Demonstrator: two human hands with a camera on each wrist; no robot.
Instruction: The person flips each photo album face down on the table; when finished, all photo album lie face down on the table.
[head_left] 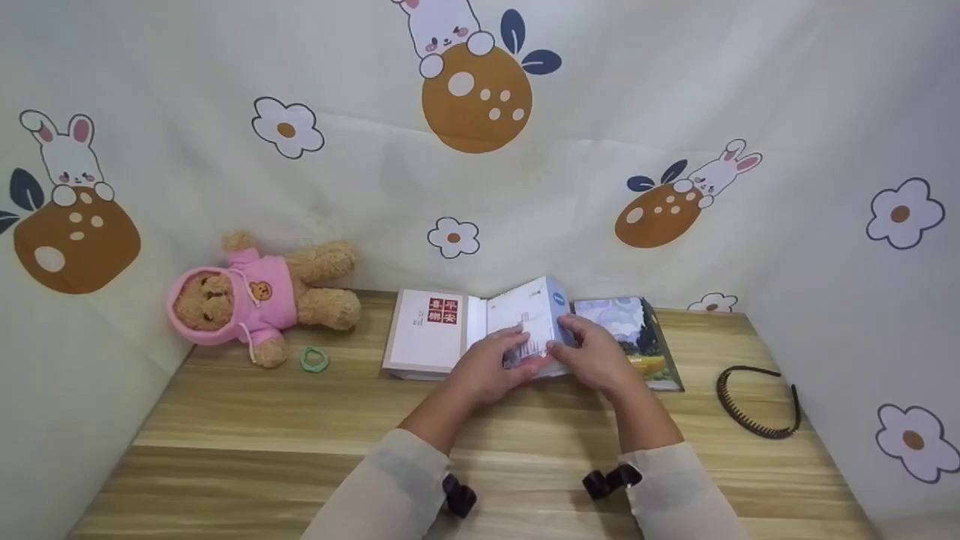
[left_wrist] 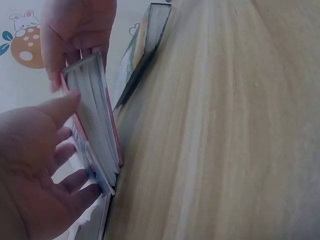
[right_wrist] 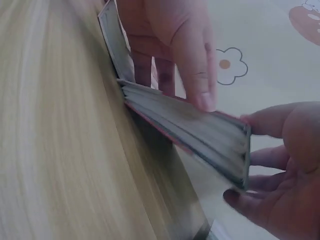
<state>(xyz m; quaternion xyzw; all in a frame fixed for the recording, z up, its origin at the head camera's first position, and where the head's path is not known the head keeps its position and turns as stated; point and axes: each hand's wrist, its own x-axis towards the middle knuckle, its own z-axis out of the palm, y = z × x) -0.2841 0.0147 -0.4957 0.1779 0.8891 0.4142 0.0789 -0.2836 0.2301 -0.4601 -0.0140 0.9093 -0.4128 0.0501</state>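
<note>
A white-covered book [head_left: 525, 322] was tilted up, pinched between the left hand [head_left: 487, 371] and right hand [head_left: 596, 356]. Three books lay in the far row, beside one teddy bear [head_left: 255, 300].

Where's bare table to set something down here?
Free: the front strip of the table near the sleeves, and the patch between the right book and headband. Crowded: the back row, with bear, hair tie, left book, and both hands on the middle book.
</note>
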